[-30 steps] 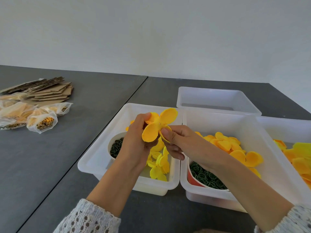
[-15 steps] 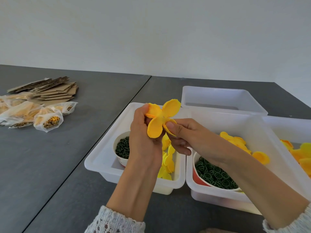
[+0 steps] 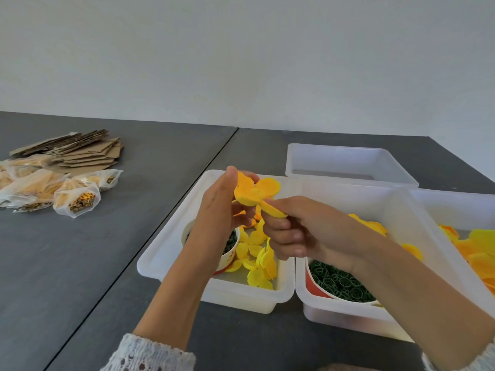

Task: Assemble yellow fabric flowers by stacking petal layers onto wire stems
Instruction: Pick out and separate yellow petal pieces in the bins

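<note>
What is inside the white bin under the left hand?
Loose yellow petals and a paper cup of green rings lie in the bin; the left hand covers most of the cup.

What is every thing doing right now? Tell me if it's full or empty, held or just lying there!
Yellow flower: held up above the tubs by both hands.
Left hand: grips the flower.
Right hand: pinches one petal.
Left tub: holds loose yellow petals and a cup.
Red cup: full of green rings.
Back tub: looks empty.
Plastic bags: lying on the table, filled.
Cardboard stack: lying flat.
</note>
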Available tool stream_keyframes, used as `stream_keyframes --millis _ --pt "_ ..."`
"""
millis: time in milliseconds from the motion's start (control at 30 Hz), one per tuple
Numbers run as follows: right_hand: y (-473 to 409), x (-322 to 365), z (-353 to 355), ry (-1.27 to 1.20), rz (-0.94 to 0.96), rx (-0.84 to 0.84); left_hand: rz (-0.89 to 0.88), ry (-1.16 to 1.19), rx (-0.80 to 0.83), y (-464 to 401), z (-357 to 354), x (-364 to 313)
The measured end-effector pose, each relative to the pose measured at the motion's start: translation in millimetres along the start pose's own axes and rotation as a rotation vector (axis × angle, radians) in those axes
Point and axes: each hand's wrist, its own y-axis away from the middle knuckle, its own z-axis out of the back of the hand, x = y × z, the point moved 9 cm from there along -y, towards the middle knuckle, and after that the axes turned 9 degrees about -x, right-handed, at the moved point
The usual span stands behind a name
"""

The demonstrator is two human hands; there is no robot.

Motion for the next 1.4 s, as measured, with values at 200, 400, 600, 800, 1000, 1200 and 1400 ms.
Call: stream_keyframes --millis 200,400,600,800,1000,1200,1400 --pt "-2.1 -9.7 14.1 0.259 -0.061 -0.236 -0.136 0.095 0.107 12.6 -1.6 9.3" --pt "4.5 33.3 45.2 0.646 0.549 -0.628 -0.140 -0.212 0.171 12.9 5.8 28.5" --pt "-30.7 9.3 24.4 0.412 0.395 -0.250 0.056 -0.041 0.274 14.2 4.8 48.2" --pt "-40.0 -2.2 22.6 0.235 0.347 -0.183 0.108 0.101 0.327 14.0 1.0 49.7" --pt "-42.1 -8.2 27.8 0.245 0.313 -0.219 0.047 0.003 0.335 11.1 2.1 53.8" --pt "-44.1 -11.4 33.8 0.260 0.260 -0.248 0.028 -0.046 0.301 6.7 5.2 60.4" --pt "-44.1 -15.7 38.3 0.286 0.227 -0.220 -0.032 -0.206 0.288 6.5 8.6 62.8"
